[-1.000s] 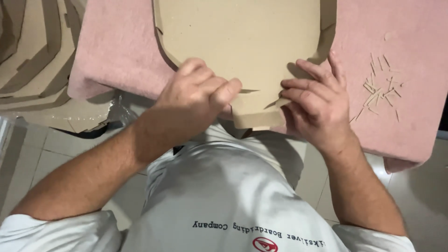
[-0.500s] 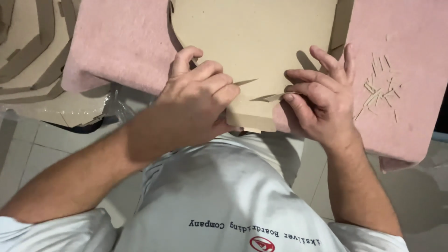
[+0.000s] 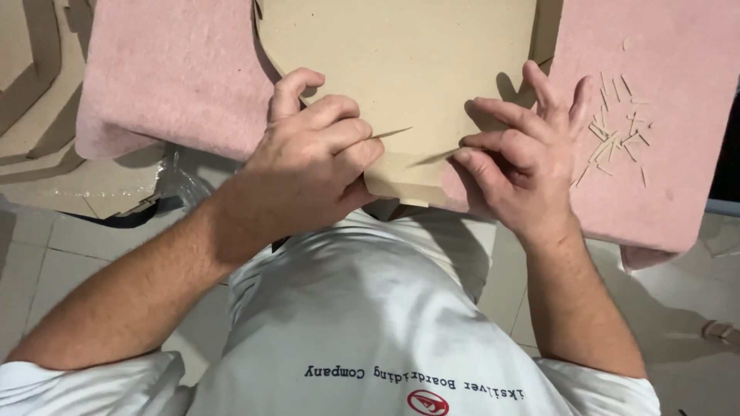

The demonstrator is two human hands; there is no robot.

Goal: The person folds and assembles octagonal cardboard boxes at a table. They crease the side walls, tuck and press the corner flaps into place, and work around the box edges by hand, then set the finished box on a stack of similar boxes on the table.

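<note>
A flat tan cardboard sheet [image 3: 401,69] lies on a pink felt-covered surface [image 3: 169,69], with its near tab hanging over the edge toward me. My left hand [image 3: 308,169] grips the cardboard's near-left edge, fingers curled around a thin cut sliver there. My right hand [image 3: 516,166] pinches a narrow cardboard strip at the near-right cut, with the other fingers spread over the felt.
Several small cardboard slivers [image 3: 613,139] lie scattered on the pink felt at the right. More cut cardboard pieces [image 3: 38,92] are stacked at the left, over a tiled floor [image 3: 46,254]. My white shirt [image 3: 370,323] fills the lower middle.
Both hands have shifted slightly on the near edge of the cardboard, and the view has tilted a little. The thin strips at the two cuts stand out more.
</note>
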